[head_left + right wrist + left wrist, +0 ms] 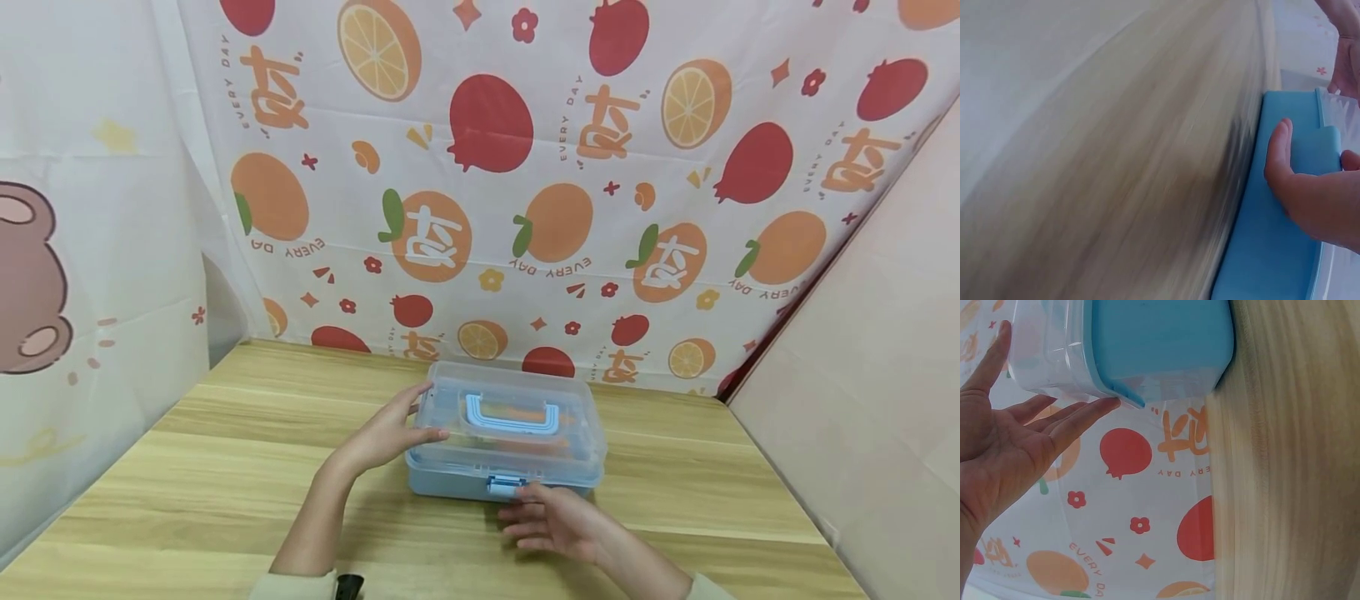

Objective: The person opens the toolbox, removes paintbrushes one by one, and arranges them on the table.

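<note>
A storage box (pixel 442 481) with a light blue base and a clear lid (pixel 450 400) sits on the table, its lid down. A blue handle (pixel 551 419) lies on top, and orange shapes show dimly through the lid. My left hand (pixel 384 433) rests against the box's left end, thumb by the lid's front left and fingers toward the back. In the left wrist view its fingers stretch straight along the lid's edge. At the front, my right hand (pixel 558 521) touches the blue latch (pixel 504 487) with a fingertip, its other fingers extended below, apart from the box.
The wooden table (pixel 225 467) reaches out on both sides of the box. A fruit-print cloth (pixel 487 208) hangs just behind it. Pale cloths (pixel 105 250) stand at the left and right. A small black object (pixel 348 585) is by the left sleeve.
</note>
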{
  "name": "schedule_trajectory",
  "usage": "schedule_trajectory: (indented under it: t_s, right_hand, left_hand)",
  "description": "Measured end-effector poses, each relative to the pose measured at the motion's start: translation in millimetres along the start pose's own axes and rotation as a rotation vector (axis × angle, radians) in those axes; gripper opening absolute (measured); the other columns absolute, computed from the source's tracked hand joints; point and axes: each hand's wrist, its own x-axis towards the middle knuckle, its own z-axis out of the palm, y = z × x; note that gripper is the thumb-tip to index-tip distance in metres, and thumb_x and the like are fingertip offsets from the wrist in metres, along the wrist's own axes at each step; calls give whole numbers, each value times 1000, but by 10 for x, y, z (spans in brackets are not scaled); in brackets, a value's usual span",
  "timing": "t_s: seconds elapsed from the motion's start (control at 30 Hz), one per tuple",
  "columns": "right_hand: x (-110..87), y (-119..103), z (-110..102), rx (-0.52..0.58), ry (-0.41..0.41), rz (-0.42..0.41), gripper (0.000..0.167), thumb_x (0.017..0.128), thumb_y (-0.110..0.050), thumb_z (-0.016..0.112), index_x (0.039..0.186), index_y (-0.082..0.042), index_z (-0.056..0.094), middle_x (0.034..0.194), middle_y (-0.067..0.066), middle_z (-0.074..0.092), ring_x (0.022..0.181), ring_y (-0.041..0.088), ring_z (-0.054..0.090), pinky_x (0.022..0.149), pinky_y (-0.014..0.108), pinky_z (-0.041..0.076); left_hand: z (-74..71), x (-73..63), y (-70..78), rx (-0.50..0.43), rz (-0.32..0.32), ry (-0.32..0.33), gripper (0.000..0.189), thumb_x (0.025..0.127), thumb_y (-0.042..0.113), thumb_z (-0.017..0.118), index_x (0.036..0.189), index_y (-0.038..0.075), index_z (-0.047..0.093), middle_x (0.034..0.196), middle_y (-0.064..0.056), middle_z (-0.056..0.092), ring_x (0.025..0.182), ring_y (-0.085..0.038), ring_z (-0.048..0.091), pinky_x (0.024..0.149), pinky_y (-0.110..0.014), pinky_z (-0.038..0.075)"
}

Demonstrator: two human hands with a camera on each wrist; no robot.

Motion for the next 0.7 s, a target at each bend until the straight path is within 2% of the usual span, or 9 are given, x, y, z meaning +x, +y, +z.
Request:
schedule_trajectory:
  t_s: [0.23,0.4,0.5,0.57,0.63,0.7]
  right_hand:
    - [-60,-17,-51,-219,1,-10,37,92,-26,54,110,6,55,103,14,64,89,25,63,76,36,52]
    - [-232,-154,-68,-490,-10,-86,38,92,-21,53,116,9,52,97,12,65,85,26,63,72,38,52]
    - [-362,-301,-56,-725,-23,-193,35,92,-21,54,116,5,55,94,4,62,84,22,60,71,35,51]
    - [-446,-399,-46,-856,-4,-282,33,92,-24,56,114,1,57,93,1,61,85,19,58,71,32,49]
    - [-515,-496,-43,-968,43,-387,30,92,-24,57,113,-3,59,95,-1,61,88,17,56,72,29,49]
    - [-568,-566,-57,-1086,126,-508,29,90,-24,60,114,-6,59,101,-2,61,92,17,57,75,30,49]
  left_hand:
    - [11,-6,2,-5,0,1,85,81,31,71,142,-3,23,144,-23,25,127,-43,28,96,-56,33]
    - [24,-10,10,-9,-3,-1,83,82,29,71,142,-2,23,144,-23,25,128,-43,27,96,-56,33]
    - [26,-13,10,-9,-8,2,84,81,30,71,142,-2,23,144,-23,25,128,-42,27,95,-56,34]
    - [24,-14,10,-8,-12,5,84,81,31,71,142,-1,23,144,-23,25,128,-42,28,95,-56,34]
    - [20,-13,11,-7,-14,6,84,81,31,71,143,-1,23,144,-23,25,128,-42,27,95,-56,34]
    - [16,-13,12,-4,-14,6,84,81,31,71,143,-1,23,144,-23,25,128,-42,27,95,-56,34]
